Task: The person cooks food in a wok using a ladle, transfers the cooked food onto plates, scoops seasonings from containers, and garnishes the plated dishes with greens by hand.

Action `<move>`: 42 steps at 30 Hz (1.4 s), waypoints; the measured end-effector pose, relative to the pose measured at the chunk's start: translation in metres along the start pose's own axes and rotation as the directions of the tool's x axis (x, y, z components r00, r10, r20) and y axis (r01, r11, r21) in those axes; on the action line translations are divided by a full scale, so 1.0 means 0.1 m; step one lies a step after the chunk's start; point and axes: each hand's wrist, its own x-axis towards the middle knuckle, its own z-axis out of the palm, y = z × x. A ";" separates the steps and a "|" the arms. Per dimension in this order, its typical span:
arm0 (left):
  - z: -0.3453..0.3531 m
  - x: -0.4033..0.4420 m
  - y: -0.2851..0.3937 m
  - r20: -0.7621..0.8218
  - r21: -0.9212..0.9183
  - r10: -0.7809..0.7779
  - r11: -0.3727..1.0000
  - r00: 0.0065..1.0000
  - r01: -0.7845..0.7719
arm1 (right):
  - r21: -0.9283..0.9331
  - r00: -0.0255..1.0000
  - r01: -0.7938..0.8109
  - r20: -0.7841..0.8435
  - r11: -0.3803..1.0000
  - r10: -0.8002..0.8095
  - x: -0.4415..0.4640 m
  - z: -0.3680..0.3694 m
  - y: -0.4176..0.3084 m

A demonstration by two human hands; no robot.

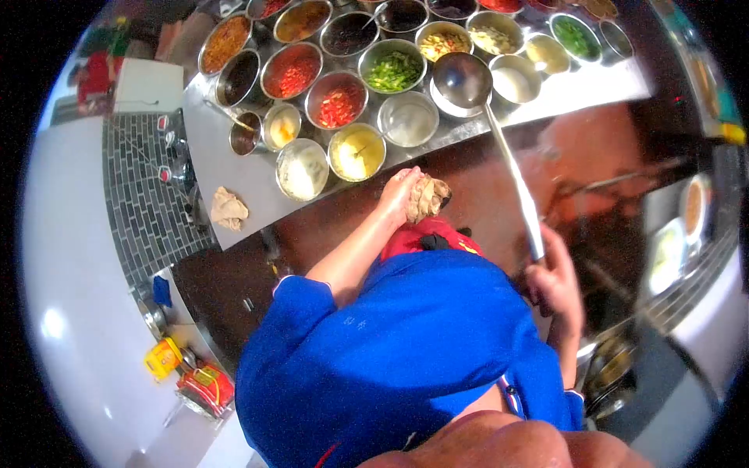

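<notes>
My right hand is closed around the end of a long-handled ladle. The ladle's dark round bowl reaches up over the counter and partly covers a white bowl. In my left hand is a crumpled tan cloth, gripped in front of my waist, just off the counter's near edge. Closest to that hand are a metal bowl of yellow contents and one holding something clear or whitish.
Several metal bowls crowd the steel counter, among them chopped green peppers and chopped red peppers. Another tan cloth lies at the counter's left. A yellow package is at lower left. White dishes stand at right.
</notes>
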 end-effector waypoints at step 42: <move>0.00 0.48 -0.04 -0.314 0.135 0.467 0.884 0.827 -0.448 | -0.774 0.950 0.286 0.307 0.565 -0.060 0.33 -0.01 0.03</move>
